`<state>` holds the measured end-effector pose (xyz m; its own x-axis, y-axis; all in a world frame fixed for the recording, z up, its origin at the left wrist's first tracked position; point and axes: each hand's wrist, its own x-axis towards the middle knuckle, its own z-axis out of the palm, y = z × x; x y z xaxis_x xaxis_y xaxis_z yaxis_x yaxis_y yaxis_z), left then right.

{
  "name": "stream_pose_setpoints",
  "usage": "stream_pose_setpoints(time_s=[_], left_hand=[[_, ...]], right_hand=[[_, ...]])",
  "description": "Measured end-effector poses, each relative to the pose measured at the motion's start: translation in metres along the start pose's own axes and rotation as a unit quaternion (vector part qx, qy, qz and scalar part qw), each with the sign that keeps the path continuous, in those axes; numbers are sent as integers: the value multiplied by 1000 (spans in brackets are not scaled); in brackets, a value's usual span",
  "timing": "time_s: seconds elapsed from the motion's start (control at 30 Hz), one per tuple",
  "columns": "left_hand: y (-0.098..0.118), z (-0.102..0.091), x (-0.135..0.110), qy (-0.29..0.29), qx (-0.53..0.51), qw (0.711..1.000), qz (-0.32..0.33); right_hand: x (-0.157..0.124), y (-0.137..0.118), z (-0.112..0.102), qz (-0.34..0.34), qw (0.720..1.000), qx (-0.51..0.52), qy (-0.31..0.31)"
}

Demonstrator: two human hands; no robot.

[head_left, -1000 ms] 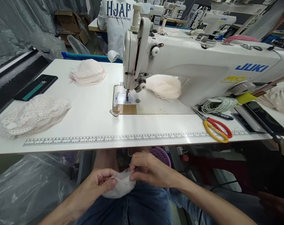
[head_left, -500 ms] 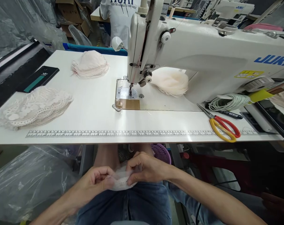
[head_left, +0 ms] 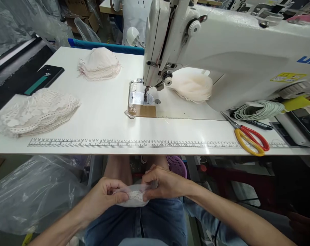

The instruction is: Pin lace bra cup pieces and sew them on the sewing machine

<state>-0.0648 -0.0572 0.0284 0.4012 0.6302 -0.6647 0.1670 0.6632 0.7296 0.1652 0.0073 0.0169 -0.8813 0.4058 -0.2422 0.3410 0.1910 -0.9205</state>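
- Glossy white worktop (head_left: 101,126) fills the upper view, with a printed ruler strip (head_left: 144,143) along its near edge and a smooth cream sewing machine (head_left: 221,51) at 1 o'clock.
- Left hand (head_left: 106,198), at 6 o'clock below the table edge, has its fingers curled tight, pinching the lace cup (head_left: 134,201).
- Right hand (head_left: 162,184) pinches the cup's opposite edge, fingertips closed on it.
- The cup is small, white and domed with openwork trim, held over a denim lap (head_left: 155,222).
- Scalloped lace stack (head_left: 37,111) lies at 9 o'clock, red-and-yellow scissors (head_left: 249,136) at 3 o'clock, and a crinkled clear plastic bag (head_left: 34,194) at 8 o'clock.
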Motion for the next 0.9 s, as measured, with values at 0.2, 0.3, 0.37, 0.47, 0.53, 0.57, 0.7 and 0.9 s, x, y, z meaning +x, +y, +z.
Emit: stream_pose_setpoints(time_s=[0.2, 0.3, 0.37, 0.47, 0.53, 0.57, 0.7, 0.9], left_hand=[[11, 0, -3, -55, 16, 998, -20], [17, 4, 1, -66, 53, 996, -14], [17, 6, 3, -64, 66, 996, -8], [15, 7, 4, -60, 62, 996, -10], [14, 7, 3, -56, 57, 997, -17], [13, 6, 2, -52, 56, 997, -20], [11, 3, -2, -28, 55, 997, -38], [3, 0, -7, 19, 46, 998, -41]], right_hand=[[8, -3, 2, -40, 999, -8, -20], [8, -6, -2, -41, 998, -29, -35], [6, -6, -6, -52, 997, -16, -57], [0, -4, -14, -74, 993, 26, -93], [-3, -2, -17, -75, 990, 46, -109], [-4, -1, -18, -70, 989, 52, -115], [-2, 0, -12, -42, 994, 26, -101], [4, -7, 0, -9, 995, -92, -20]])
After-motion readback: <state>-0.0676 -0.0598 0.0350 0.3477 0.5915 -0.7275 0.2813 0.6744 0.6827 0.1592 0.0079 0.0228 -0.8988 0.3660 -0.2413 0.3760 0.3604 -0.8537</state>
